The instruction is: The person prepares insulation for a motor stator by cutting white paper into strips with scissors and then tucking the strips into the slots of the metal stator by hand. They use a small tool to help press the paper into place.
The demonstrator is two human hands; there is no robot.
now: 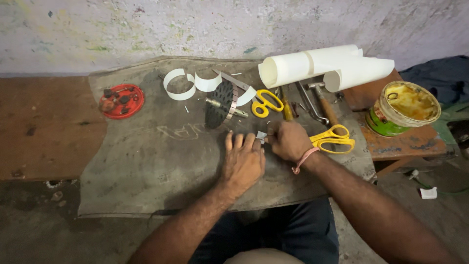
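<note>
At the centre of the frame both hands meet over a small pale scrap [261, 135] on the grey mat [146, 166]. The left hand [243, 159] lies flat, fingers spread and together pressing down beside the scrap, gripping nothing; the right hand [289, 141] is curled into a loose fist with its fingertips pinched on the scrap's right edge. By the look of it, the step in hand is holding and shaping this little piece, and any further move calls for a steady pinch and a firm press so it does not slip. Counted: two yellow scissors, one [266, 102] above the hands and one [333, 139] just right of the right hand; one dark toothed disc [221, 103] on a shaft; two curled white strips [188, 83] upper centre; two white paper rolls [322, 66] upper right; one red lid [122, 101] with small parts at left; one green tin [403, 108] at far right; one wooden-handled hammer [326, 108].
</note>
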